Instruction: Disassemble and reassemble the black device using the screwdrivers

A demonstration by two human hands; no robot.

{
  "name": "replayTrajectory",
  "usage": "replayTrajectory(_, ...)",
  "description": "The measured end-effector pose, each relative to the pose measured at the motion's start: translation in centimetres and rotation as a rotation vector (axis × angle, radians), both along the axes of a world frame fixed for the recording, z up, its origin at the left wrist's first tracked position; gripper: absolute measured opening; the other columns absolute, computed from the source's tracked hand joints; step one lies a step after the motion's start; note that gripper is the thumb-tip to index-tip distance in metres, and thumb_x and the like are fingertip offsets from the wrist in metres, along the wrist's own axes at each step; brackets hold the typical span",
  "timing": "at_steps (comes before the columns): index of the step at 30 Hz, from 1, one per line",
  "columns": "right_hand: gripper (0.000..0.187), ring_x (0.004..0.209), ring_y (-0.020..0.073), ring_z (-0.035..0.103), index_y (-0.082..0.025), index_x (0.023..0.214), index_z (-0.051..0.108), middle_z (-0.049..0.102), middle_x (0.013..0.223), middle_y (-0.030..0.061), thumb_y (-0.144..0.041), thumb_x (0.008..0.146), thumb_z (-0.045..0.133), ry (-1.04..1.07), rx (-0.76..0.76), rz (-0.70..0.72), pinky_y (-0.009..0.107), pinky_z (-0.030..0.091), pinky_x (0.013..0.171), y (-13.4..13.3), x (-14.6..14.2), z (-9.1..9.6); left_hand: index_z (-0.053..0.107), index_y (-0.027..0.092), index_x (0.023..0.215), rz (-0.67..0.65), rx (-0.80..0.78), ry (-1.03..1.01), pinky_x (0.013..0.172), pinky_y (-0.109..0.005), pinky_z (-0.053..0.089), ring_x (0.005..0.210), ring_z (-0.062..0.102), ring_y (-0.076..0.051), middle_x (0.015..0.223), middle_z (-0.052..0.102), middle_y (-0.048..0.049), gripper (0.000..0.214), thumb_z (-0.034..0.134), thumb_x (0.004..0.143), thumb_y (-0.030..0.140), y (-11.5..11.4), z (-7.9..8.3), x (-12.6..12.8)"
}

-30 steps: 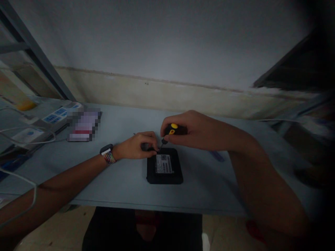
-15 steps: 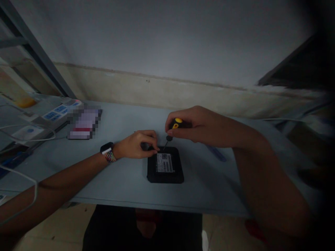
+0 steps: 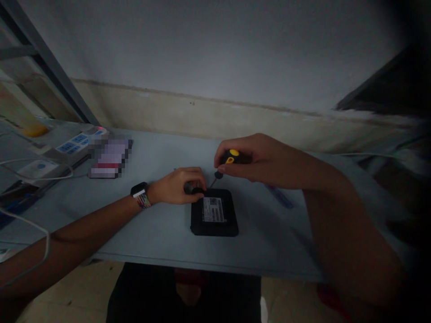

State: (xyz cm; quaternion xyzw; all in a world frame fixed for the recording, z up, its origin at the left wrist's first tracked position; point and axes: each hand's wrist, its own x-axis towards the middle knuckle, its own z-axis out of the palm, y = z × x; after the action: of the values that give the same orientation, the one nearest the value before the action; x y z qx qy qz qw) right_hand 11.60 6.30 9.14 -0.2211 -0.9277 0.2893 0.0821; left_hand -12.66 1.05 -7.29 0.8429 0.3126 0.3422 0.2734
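Observation:
A flat black box [image 3: 231, 211] with rounded corners lies on the table, a white printed label [image 3: 214, 210] facing up. My right hand [image 3: 251, 159] is closed around the black and yellow handle of a screwdriver [image 3: 231, 157]. Its thin shaft slants down and left to the box's far edge; whether the tip sits in a screw is too small to tell. At the box's far left corner, my left hand [image 3: 180, 185] curls with thumb and fingers gripping the edge. A watch with a patterned band [image 3: 141, 195] is on the left wrist.
A phone [image 3: 109, 157] with a pixelated screen lies at the left, beside a white power strip [image 3: 76, 143]. White cables [image 3: 47, 237] run along the left side. A blue strip-like object [image 3: 281, 197] lies beyond the box to the right. The wall rises behind the table [image 3: 151, 237].
The view has shifted slightly. The screwdriver's handle leans a little further right, and my left fingertips are spread slightly wider at the box's corner. The box stays in place on the table.

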Motion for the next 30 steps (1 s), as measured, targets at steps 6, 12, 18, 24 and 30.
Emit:
replayTrajectory(6,0.026,0.070,0.0140,0.054,-0.020,0.094,0.075,0.065,0.075,-0.0027,-0.044,0.098,0.065,-0.018,-0.042,0.019,0.029,0.035,0.067,-0.1,-0.3,-0.4,0.072,0.018,0.103,0.000,-0.006,0.019,0.079,-0.030,0.055,0.086,0.066,-0.015,0.101,0.070,-0.0061,0.015,0.075,0.089,0.022,0.0,0.1,0.0)
replayTrajectory(12,0.031,0.071,0.0145,0.056,-0.020,0.096,0.075,0.068,0.079,-0.0011,-0.049,0.099,0.065,-0.054,-0.040,0.018,0.029,0.035,0.067,-0.4,-0.8,-0.6,0.073,0.018,0.104,0.004,0.009,0.014,0.078,-0.030,0.056,0.086,0.067,-0.016,0.103,0.069,-0.0064,0.017,0.076,0.088,0.024,0.1,-0.1,-0.1)
replayTrajectory(18,0.032,0.063,0.0120,0.050,-0.020,0.089,0.076,0.060,0.067,-0.0036,-0.048,0.099,0.066,-0.042,0.022,0.004,0.028,0.033,0.062,-1.3,-1.1,-0.9,0.073,0.018,0.105,0.004,0.036,0.023,0.080,-0.031,0.057,0.087,0.067,-0.017,0.102,0.070,-0.0065,0.018,0.076,0.088,0.024,0.2,-0.3,-0.1)
replayTrajectory(24,0.035,0.059,0.0125,0.043,-0.019,0.074,0.072,0.050,0.057,-0.0025,-0.045,0.097,0.066,-0.126,0.284,-0.171,0.031,0.028,0.063,-2.0,-1.4,-0.5,0.072,0.017,0.106,-0.010,0.005,0.018,0.078,-0.030,0.054,0.085,0.066,-0.016,0.100,0.070,-0.0047,0.017,0.076,0.090,0.022,0.0,0.2,0.1)
replayTrajectory(30,0.041,0.062,0.0173,0.048,-0.020,0.076,0.064,0.062,0.069,0.0062,-0.042,0.107,0.048,-0.329,0.557,-0.217,0.035,0.021,0.063,-2.8,-1.5,-0.7,0.071,0.017,0.106,-0.006,-0.031,0.047,0.079,-0.031,0.054,0.087,0.065,-0.017,0.101,0.069,-0.0050,0.018,0.076,0.089,0.019,-0.1,0.4,0.0)
